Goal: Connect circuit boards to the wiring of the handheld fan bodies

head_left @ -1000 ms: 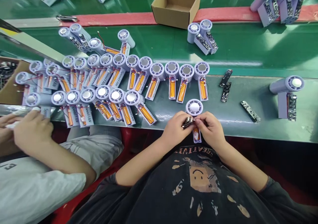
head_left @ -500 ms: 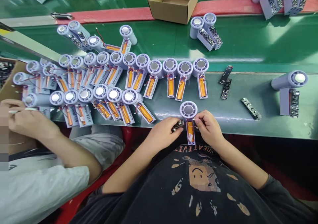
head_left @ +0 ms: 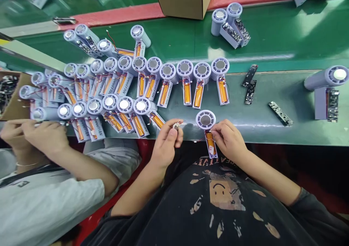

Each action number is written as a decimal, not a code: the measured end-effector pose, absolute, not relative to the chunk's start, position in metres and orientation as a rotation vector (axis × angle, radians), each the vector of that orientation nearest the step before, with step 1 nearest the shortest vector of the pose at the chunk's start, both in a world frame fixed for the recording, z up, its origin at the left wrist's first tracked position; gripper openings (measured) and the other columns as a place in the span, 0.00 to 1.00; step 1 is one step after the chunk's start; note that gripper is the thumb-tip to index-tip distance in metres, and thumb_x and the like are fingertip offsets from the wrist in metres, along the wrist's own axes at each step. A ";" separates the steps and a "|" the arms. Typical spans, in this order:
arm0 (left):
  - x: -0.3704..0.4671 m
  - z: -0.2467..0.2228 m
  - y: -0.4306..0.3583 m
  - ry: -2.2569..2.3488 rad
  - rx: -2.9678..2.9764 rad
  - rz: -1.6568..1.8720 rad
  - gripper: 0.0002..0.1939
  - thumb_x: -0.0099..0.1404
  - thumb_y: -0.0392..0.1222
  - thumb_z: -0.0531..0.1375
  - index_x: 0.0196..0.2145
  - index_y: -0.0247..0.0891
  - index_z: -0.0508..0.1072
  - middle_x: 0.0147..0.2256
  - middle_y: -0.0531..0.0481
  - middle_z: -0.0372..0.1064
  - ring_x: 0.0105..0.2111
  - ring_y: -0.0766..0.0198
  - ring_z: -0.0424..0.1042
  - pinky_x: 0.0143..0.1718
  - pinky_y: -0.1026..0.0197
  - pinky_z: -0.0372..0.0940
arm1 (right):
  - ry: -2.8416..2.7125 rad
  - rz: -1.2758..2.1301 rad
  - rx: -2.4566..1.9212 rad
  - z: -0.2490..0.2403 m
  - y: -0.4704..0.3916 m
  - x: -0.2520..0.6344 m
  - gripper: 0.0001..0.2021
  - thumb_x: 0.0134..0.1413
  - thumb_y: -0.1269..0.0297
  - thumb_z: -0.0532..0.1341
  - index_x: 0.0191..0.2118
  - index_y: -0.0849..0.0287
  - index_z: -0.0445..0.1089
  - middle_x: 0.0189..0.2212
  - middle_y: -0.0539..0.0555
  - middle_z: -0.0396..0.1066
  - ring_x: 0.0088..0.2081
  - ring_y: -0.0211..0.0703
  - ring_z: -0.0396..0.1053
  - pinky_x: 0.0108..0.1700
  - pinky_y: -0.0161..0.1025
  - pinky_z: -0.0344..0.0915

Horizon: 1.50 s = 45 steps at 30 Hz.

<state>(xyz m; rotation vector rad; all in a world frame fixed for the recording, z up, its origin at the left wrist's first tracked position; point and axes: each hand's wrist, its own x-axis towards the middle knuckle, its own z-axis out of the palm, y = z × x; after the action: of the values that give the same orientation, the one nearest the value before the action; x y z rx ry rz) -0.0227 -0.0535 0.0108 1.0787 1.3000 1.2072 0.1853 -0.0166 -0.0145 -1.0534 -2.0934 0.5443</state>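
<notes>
Shifted leftward since the earlier frame, the left hand (head_left: pixel 164 144) pinches a small electronic part (head_left: pixel 177 125), while the right hand (head_left: pixel 229 138), fingers bunched, its grip unclear, touches the handle (head_left: pixel 210 144) of a fan (head_left: pixel 205 119) at the bench edge (head_left: pixel 256 138), other fans (head_left: pixel 184 67) beyond.

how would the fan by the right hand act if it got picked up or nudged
The fan would probably feel rigid, as it looks like moulded plastic. Its orange cell may be vulnerable, since the handle is open there. A nudge might tip it, because the handle appears to jut past the bench's near edge.
</notes>
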 end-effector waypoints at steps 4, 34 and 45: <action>0.000 0.012 -0.058 1.089 0.852 1.123 0.18 0.66 0.55 0.61 0.45 0.39 0.71 0.32 0.52 0.68 0.24 0.71 0.64 0.25 0.67 0.62 | -2.145 0.437 -1.041 -0.011 -0.017 0.178 0.07 0.65 0.68 0.55 0.35 0.58 0.68 0.30 0.54 0.71 0.33 0.43 0.68 0.34 0.39 0.65; 0.012 -0.019 -0.074 1.242 0.728 1.070 0.21 0.61 0.57 0.65 0.46 0.42 0.77 0.39 0.49 0.74 0.39 0.61 0.76 0.42 0.58 0.74 | -2.073 0.548 -1.077 -0.009 -0.024 0.166 0.10 0.63 0.69 0.56 0.31 0.58 0.70 0.26 0.53 0.72 0.30 0.40 0.66 0.34 0.40 0.65; 0.012 -0.019 -0.074 1.229 0.808 1.071 0.18 0.61 0.54 0.66 0.43 0.39 0.75 0.43 0.48 0.71 0.26 0.70 0.72 0.28 0.64 0.73 | -2.085 0.622 -1.073 -0.012 -0.027 0.167 0.10 0.64 0.69 0.55 0.32 0.58 0.71 0.27 0.53 0.73 0.31 0.41 0.69 0.35 0.40 0.67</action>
<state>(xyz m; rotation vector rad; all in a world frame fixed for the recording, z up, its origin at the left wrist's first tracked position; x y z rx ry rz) 0.0117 -0.0736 -0.0194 0.8082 1.2286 1.0714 0.1666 -0.0269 -0.0121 -1.0729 -2.0850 0.6220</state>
